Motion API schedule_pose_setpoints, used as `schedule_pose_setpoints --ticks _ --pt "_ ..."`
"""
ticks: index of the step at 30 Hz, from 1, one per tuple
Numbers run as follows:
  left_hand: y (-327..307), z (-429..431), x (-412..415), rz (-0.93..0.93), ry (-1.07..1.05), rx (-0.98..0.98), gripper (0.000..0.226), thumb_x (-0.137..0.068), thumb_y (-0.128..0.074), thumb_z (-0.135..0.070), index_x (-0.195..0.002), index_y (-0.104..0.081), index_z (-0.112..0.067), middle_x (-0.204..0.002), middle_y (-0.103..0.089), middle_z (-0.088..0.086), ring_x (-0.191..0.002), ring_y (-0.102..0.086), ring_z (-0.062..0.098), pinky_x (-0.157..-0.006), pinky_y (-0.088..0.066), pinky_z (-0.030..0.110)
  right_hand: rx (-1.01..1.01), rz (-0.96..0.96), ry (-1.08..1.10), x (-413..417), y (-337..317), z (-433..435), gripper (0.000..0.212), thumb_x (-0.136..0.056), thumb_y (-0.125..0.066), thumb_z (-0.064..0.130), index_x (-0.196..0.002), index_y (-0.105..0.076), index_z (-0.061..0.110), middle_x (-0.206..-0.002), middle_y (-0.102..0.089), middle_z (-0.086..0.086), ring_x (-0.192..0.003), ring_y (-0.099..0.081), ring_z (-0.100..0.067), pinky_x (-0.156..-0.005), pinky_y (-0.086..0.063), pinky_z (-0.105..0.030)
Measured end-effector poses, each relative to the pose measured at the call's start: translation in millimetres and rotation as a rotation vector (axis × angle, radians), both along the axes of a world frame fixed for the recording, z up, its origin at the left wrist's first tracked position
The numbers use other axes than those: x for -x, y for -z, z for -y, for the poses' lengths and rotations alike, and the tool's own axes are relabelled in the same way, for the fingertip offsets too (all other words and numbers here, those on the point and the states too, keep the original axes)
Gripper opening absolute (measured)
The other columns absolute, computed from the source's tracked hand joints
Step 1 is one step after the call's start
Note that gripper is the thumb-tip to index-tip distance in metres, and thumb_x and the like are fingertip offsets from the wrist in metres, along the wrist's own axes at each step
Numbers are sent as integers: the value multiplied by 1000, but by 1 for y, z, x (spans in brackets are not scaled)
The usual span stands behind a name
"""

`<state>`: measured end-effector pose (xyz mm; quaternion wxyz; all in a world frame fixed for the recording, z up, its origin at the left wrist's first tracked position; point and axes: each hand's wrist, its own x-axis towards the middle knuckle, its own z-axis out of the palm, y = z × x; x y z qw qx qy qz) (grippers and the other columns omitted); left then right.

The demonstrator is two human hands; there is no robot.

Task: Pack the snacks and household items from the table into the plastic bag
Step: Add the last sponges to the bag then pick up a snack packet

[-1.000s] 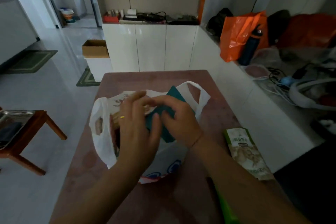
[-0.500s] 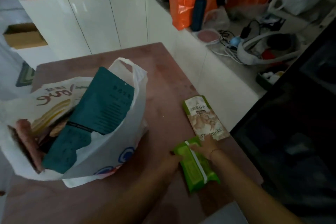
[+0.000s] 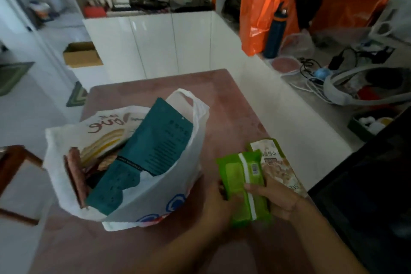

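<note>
Pink table w/ bag, snack pkt

Table top is showing a mottled dusty pink. Plastic bag is showing white with blue ring motifs and a red patch near its base. Pouch inside is showing teal with dark print; packet beside it white with red script and yellow layers. Wipes pack is showing bright green with a white stripe; snack packet beige, green-edged.
</note>
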<state>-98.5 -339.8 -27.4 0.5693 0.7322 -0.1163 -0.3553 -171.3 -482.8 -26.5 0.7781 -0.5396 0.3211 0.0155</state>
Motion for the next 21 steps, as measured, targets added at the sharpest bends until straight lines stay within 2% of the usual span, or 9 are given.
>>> schedule_pose_setpoints --ticks 2,5,7,9,11,14,16,19,21 --pt "-39 -19 -22 303 -15 72 47 -80 -73 -30 -120 -49 -31 -113 -60 -7 -104 -59 4 -75 -47 13 21 200 -23 -22 -46 -8 95 -38 -95 37 -123 -60 13 -111 -73 -9 -102 -69 -26 -82 -58 -41" --pt "-113 -54 -52 623 -95 267 31 -87 -54 -50 -112 -56 -32 -100 -62 -6 -87 -59 3 -72 -50 16 -9 517 -67 -62 -117 -33 54 -45 -90 30 -97 -77 21 -99 -76 -2 -91 -73 -17 -71 -60 -31" --pt "-146 -79 -77 849 -237 265 32 -96 -39 -41 -107 -63 -23 -94 -64 -1 -86 -60 10 -73 -48 22 15 685 -101 -92 -155 -57 36 -56 -78 24 -93 -77 26 -98 -76 3 -93 -72 -13 -74 -58 -28" --pt "-162 -110 -114 1118 -402 33 27 -96 -45 -27 -111 -64 -15 -104 -64 6 -97 -59 22 -83 -46 32 165 805 -108 -127 -181 -85 39 -68 -78 12 -104 -70 22 -103 -74 2 -99 -69 -13 -83 -56 -30" --pt "-167 -133 -147 1351 -457 -459 34 -86 -59 -19 -119 -60 -9 -122 -56 16 -114 -50 37 -95 -37 46 359 856 -65 -157 -196 -109 49 -72 -76 2 -116 -55 11 -106 -68 -3 -100 -67 -14 -88 -55 -30" --pt "-171 -161 -176 1189 -232 -1159 58 -82 -67 -30 -133 -46 -10 -143 -40 16 -136 -31 37 -110 -17 59 608 882 -143 -195 -194 -140 59 -68 -76 0 -119 -47 2 -108 -61 -5 -103 -60 -19 -91 -52 -22" --pt "-169 -172 -187 1008 -127 -1363 61 -84 -63 -36 -137 -41 -13 -142 -42 12 -134 -36 33 -110 -22 56 806 813 -296 -210 -174 -149 54 -71 -76 -3 -118 -49 1 -104 -60 -6 -100 -58 -19 -87 -50 -19" --pt "-159 -184 -195 914 -74 -1371 34 -89 -58 -24 -121 -55 -15 -122 -57 7 -115 -56 26 -88 -43 35 1117 563 -414 -216 -130 -152 47 -77 -72 7 -121 -55 11 -111 -65 -11 -105 -60 -28 -92 -49 -34" --pt "-149 -188 -197 906 -142 -1248 21 -92 -51 -12 -110 -61 -9 -113 -62 10 -105 -61 28 -73 -40 31 1429 430 -426 -219 -107 -148 47 -80 -67 13 -125 -56 22 -121 -64 -6 -113 -56 -30 -100 -41 -38"
